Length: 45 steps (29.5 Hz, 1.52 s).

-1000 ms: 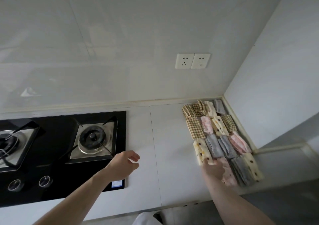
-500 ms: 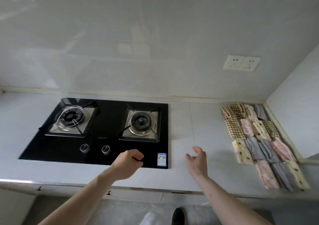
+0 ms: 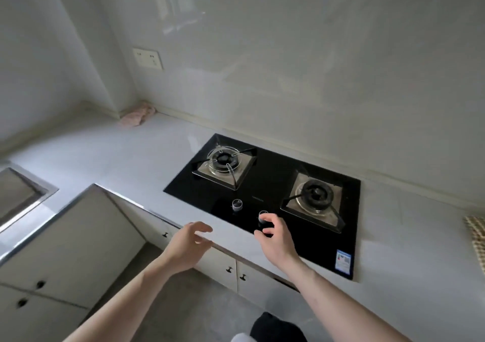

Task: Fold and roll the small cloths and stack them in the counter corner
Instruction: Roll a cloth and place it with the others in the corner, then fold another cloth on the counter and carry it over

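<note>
Both hands are held with fingers loosely apart, nothing gripped: the left hand over the counter edge, the right hand over the hob. A crumpled pink cloth lies well beyond the left hand, in the far corner; 1 checked cloth is seen far right of the right hand.

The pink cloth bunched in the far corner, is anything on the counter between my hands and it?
Nothing visible does. The pink cloth lies crumpled where the walls meet, and only bare counter lies between it and the left hand. The stove sits off to the right under the right hand, clear of that path.

Glossy black hob, seemingly glass.
</note>
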### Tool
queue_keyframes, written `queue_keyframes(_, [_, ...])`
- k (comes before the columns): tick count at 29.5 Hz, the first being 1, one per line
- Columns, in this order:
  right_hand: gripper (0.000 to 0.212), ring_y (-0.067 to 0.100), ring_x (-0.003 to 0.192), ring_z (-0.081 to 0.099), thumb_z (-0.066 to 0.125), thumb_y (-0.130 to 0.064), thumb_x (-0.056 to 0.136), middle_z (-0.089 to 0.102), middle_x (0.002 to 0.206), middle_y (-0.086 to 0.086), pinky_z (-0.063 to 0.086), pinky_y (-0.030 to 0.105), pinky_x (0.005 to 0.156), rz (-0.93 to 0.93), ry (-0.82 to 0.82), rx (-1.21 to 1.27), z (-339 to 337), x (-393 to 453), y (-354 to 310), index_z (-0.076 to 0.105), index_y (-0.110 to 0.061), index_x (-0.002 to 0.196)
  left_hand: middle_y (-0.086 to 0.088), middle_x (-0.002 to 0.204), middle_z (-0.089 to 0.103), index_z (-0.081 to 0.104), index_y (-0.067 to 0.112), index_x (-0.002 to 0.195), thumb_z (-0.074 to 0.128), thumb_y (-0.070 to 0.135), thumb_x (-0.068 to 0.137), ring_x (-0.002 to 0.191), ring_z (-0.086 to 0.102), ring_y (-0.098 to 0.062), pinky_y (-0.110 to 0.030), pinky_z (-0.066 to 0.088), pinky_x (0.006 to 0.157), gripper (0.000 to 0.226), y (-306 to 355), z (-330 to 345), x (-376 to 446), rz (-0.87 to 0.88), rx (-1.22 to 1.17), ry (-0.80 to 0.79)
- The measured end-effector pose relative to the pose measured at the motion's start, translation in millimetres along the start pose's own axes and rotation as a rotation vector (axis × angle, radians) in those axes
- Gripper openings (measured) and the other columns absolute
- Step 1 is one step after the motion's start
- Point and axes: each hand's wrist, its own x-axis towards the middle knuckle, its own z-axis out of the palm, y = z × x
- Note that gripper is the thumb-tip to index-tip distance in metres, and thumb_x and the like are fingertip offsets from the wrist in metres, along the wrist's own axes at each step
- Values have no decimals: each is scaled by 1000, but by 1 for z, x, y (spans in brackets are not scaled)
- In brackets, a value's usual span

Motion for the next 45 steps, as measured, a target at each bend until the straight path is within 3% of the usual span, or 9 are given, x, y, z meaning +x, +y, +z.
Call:
queue_keyframes(5, [36,4,112,57,67,-25,93,49,130,-14,48,19,86,-80,-137,-52,47,33,-45,54,-39,124,15,119,64,66,36,116,69,27,92,102,65,-1,-24,54,83,25,-40,-47,-5,-63,-91,131])
queue_keyframes(11, [37,2,112,56,66,-26,93,48,131,-14,51,27,94,-137,-242,-57,117,85,-92,54,-37,126,13,111,65,67,39,109,71,24,91,92,66,4,-14,46,71,23,-81,-104,7,-129,-132,246])
queue_keyframes(23, [39,1,113,55,66,-29,92,48,132,-14,47,17,85,-155,-378,-60,224,198,-171,54,-36,127,14,117,60,67,35,114,70,23,91,95,66,2,-24,52,81,26,-148,-224,108,-188,-128,318])
queue_keyframes(27, [37,0,114,55,66,-27,94,47,136,-14,49,17,87,-158,-380,-66,241,227,-191,53,-38,126,10,115,62,65,38,113,69,24,91,100,65,0,-21,47,80,26,-164,-241,141,-201,-138,260])
queue_keyframes(32, [38,1,117,55,65,-27,95,47,136,-17,45,9,75,-135,-333,-111,255,260,-212,52,-38,130,12,126,53,64,39,113,68,28,92,108,62,-3,-19,50,80,24,-196,-270,204,-173,-91,176])
queue_keyframes(38, [37,-3,117,54,66,-29,94,47,134,-19,45,15,80,-50,-206,-90,284,294,-219,53,-42,126,7,131,48,64,35,114,68,26,93,109,62,-10,-13,48,70,24,-236,-311,295,-128,-20,51])
queue_keyframes(41, [36,-3,117,53,66,-29,95,47,135,-18,43,12,78,5,-153,-79,313,305,-225,53,-41,127,6,131,48,64,34,116,68,27,92,107,62,-10,-14,48,73,25,-260,-339,334,-90,40,-26])
queue_keyframes(45, [37,-1,118,53,66,-29,94,46,135,-18,49,20,86,50,-115,-79,354,314,-236,54,-42,127,4,133,47,64,33,117,69,26,92,105,62,-12,-19,47,84,26,-290,-379,380,-51,120,-93])
